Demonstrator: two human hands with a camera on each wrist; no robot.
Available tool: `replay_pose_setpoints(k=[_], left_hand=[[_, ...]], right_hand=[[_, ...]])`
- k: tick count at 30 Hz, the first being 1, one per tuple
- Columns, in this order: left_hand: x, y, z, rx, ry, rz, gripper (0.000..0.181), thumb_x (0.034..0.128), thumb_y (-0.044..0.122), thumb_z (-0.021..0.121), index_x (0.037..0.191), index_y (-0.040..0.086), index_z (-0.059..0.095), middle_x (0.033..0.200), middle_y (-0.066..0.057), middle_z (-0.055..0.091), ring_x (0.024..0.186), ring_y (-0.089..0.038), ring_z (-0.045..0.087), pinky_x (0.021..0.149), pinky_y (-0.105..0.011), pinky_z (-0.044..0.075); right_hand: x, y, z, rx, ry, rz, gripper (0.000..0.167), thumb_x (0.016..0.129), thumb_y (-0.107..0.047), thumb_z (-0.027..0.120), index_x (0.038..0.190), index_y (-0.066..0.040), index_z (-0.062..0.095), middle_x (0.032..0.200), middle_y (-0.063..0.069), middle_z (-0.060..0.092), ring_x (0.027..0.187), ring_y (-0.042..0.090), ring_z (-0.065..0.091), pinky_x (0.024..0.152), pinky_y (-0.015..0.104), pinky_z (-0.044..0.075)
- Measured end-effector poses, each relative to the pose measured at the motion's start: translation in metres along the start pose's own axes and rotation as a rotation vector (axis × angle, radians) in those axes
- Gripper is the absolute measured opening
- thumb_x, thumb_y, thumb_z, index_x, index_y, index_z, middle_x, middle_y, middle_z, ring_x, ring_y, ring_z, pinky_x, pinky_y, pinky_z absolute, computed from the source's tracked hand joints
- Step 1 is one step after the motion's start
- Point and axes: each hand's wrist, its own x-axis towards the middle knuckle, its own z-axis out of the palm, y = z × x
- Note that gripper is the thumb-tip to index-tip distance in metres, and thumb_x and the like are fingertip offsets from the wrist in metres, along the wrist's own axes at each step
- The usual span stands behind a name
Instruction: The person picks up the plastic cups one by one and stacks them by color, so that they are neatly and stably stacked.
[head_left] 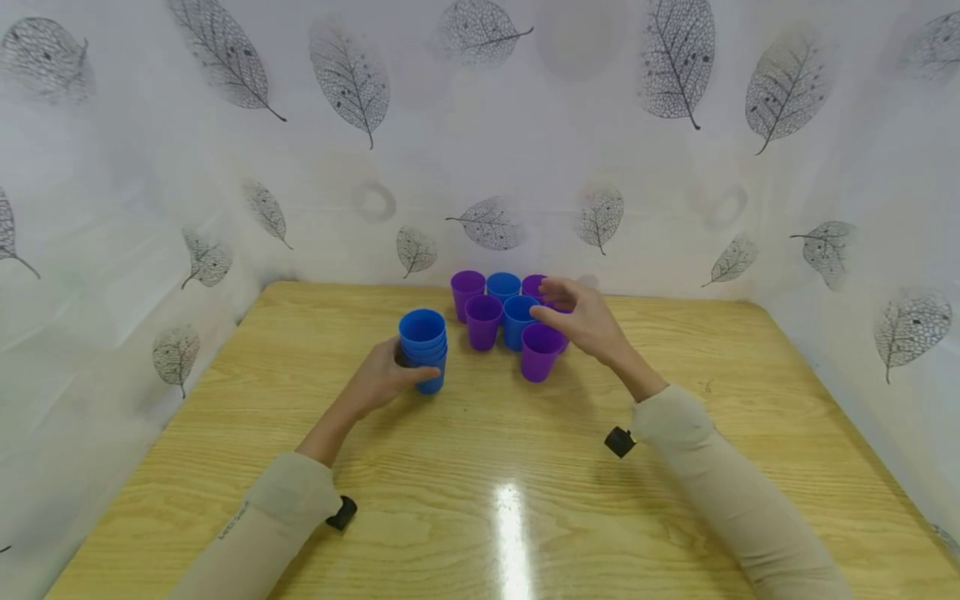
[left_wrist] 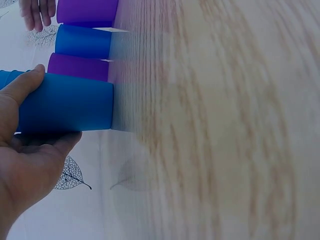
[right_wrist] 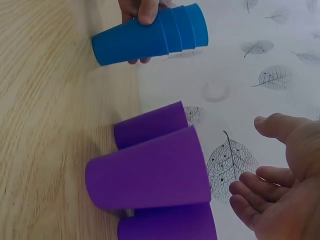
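My left hand (head_left: pixel 377 380) grips a stack of several nested blue cups (head_left: pixel 423 333), thumb on the near side and fingers behind. The stack stands upright, rims up; whether its base touches the table I cannot tell. To its right is a cluster of upright purple and blue cups. My right hand (head_left: pixel 588 323) hovers over the right side of this cluster, holding nothing, thumb apart from the loosely bent fingers. Nearest it are the front purple cup (head_left: pixel 538 357) and a blue cup (head_left: pixel 516 325). In the right wrist view this hand is beside the rim of a purple cup (right_wrist: pixel 150 170).
Farther left in the cluster stand two purple cups, one in front (head_left: pixel 483 323) and one behind (head_left: pixel 467 293), with a blue cup (head_left: pixel 503 286) at the back. A leaf-patterned curtain (head_left: pixel 487 150) hangs behind the wooden table (head_left: pixel 450 483). Part of the cluster is hidden by the right hand.
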Motion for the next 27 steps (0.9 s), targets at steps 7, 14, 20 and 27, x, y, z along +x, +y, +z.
replay_pose_setpoints(k=[7,14,20,27], left_hand=[[-0.001,0.001,0.000,0.001,-0.004,0.001,0.076,0.0934,0.020,0.078,0.153,-0.004,0.037,0.148,-0.027,0.051,0.137,-0.043,0.048,0.116,-0.059,0.037],[-0.001,0.001,0.000,0.004,0.002,0.000,0.076,0.0926,0.020,0.079,0.153,-0.004,0.039,0.147,-0.026,0.052,0.137,-0.043,0.049,0.116,-0.059,0.038],[0.001,0.000,0.001,0.022,0.009,0.000,0.076,0.0926,0.021,0.079,0.152,-0.006,0.040,0.146,-0.028,0.053,0.136,-0.044,0.050,0.115,-0.059,0.039],[0.000,0.001,0.001,0.038,0.012,-0.005,0.075,0.0923,0.020,0.079,0.151,-0.006,0.040,0.145,-0.027,0.053,0.135,-0.043,0.051,0.115,-0.058,0.040]], right_hand=[[0.003,0.008,-0.002,-0.103,0.021,-0.014,0.060,0.096,-0.021,0.075,0.142,0.011,0.052,0.141,0.028,0.058,0.124,0.043,0.061,0.105,0.053,0.050],[0.010,0.012,0.007,-0.275,0.027,-0.072,0.056,0.093,-0.018,0.077,0.134,0.015,0.058,0.134,0.030,0.062,0.125,0.044,0.058,0.108,0.053,0.047],[0.015,0.013,0.016,-0.363,0.026,-0.136,0.050,0.092,-0.016,0.078,0.127,0.016,0.062,0.127,0.032,0.065,0.121,0.045,0.060,0.106,0.054,0.048],[0.024,0.015,0.023,-0.457,0.028,-0.216,0.027,0.091,-0.019,0.080,0.081,0.000,0.064,0.069,0.007,0.055,0.067,0.023,0.050,0.064,0.037,0.043]])
